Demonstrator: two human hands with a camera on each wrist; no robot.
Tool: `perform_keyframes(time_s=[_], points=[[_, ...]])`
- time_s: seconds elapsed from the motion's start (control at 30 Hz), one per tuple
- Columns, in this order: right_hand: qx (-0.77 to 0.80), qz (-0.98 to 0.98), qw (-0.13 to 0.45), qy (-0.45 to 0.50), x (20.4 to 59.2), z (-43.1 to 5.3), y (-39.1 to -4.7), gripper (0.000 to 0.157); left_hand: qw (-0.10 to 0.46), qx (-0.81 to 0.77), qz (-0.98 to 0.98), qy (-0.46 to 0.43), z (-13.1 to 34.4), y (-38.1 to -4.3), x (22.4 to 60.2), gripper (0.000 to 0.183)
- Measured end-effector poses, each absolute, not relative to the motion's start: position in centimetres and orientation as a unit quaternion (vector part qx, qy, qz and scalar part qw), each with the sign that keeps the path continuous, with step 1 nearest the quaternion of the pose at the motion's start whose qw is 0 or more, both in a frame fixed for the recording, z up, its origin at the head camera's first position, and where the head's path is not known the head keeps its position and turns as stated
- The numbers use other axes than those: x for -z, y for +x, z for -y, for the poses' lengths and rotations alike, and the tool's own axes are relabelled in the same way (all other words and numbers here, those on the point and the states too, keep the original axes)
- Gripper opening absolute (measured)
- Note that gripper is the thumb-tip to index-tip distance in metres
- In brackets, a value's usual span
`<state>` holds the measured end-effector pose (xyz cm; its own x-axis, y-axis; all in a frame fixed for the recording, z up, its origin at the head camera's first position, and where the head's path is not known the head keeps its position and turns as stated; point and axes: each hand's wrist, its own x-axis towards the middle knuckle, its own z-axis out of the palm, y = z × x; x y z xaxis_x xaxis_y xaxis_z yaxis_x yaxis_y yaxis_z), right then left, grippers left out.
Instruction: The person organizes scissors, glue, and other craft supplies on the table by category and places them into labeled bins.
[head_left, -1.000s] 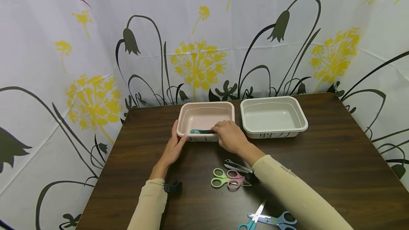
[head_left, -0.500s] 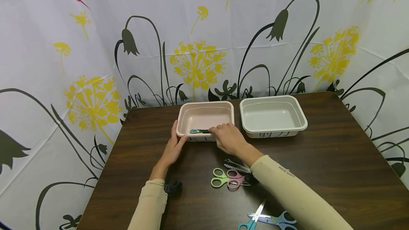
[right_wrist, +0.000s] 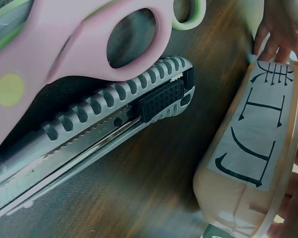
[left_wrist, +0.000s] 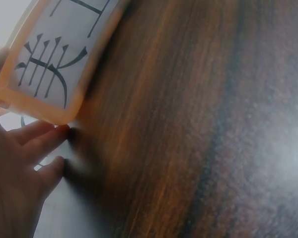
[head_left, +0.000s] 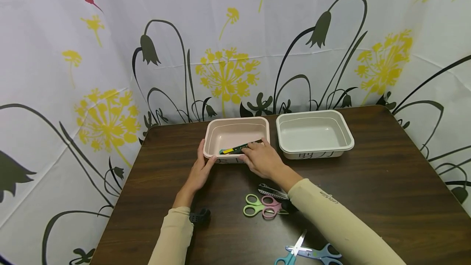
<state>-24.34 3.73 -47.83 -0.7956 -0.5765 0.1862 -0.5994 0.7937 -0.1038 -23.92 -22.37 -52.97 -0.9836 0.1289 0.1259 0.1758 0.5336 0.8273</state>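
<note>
Your hands worked apart at the pink plastic bin.
Your left hand held its near left corner between thumb and fingers; your right hand reached over the near right rim to a slim black-and-yellow tool inside, its grip unclear. The metal utility knife and pink-handled scissors lay nearer you, the white bin just right.

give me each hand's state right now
Left hand: open, touching the pink bin.
Right hand: over that bin; cannot tell if holding the black-and-yellow stick.
</note>
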Motion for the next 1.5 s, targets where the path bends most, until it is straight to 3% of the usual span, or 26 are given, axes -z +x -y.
perform_keyframes(time_s=[0.17, 0.53, 0.87, 1.07, 1.5], points=[[-0.087, 0.941, 0.085, 0.315, 48.0, -4.2, -24.3, 0.047, 0.023, 0.474, 0.877, -0.083, 22.3, -23.9, 52.9, 0.073], [-0.140, 0.919, 0.165, 0.329, 47.5, -5.7, -23.3, 0.018, 0.022, 0.473, 0.876, -0.091, 22.4, -24.0, 52.9, 0.073], [-0.200, 0.895, 0.226, 0.327, 46.4, -6.5, -21.8, 0.018, 0.025, 0.484, 0.870, -0.097, 22.4, -24.0, 52.9, 0.073], [-0.238, 0.906, 0.186, 0.295, 46.3, -7.7, -20.0, 0.021, 0.026, 0.488, 0.867, -0.099, 22.5, -24.0, 53.1, 0.073], [-0.246, 0.952, 0.009, 0.183, 49.3, -10.5, -15.7, 0.036, 0.025, 0.482, 0.870, -0.098, 22.5, -24.0, 53.1, 0.072]])
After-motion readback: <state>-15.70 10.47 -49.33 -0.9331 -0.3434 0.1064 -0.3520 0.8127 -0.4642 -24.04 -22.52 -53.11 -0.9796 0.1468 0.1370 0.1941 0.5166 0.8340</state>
